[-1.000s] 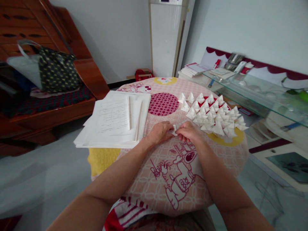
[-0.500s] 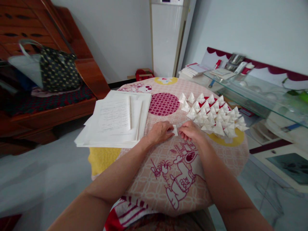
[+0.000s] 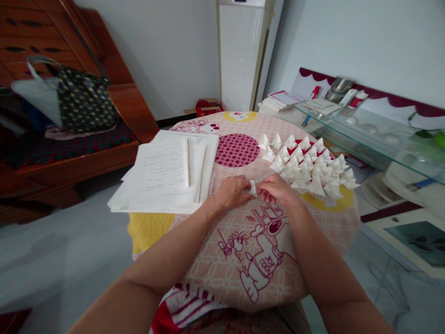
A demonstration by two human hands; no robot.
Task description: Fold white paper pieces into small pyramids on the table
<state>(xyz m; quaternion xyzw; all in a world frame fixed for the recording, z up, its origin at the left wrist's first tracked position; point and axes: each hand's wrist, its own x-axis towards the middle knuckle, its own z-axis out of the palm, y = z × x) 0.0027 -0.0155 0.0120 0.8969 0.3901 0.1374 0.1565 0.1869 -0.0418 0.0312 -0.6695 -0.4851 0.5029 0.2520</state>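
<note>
A small folded white paper piece (image 3: 253,188) lies on a round table covered with a pink cartoon-print cloth (image 3: 257,260). My left hand (image 3: 232,191) and my right hand (image 3: 278,190) both pinch it from either side, fingers curled. To the right of my hands sits a cluster of several finished white folded paper triangles (image 3: 309,167). A stack of white paper sheets (image 3: 167,171) lies on the table's left side.
A wooden bench (image 3: 69,139) with a patterned bag (image 3: 81,99) stands at the left. A glass-topped shelf (image 3: 375,134) with books and bottles runs along the right. A tall white appliance (image 3: 239,55) stands against the far wall.
The hands have barely moved. The right hand has shifted slightly closer to the paper piece, which now shows a little more between the fingers.
</note>
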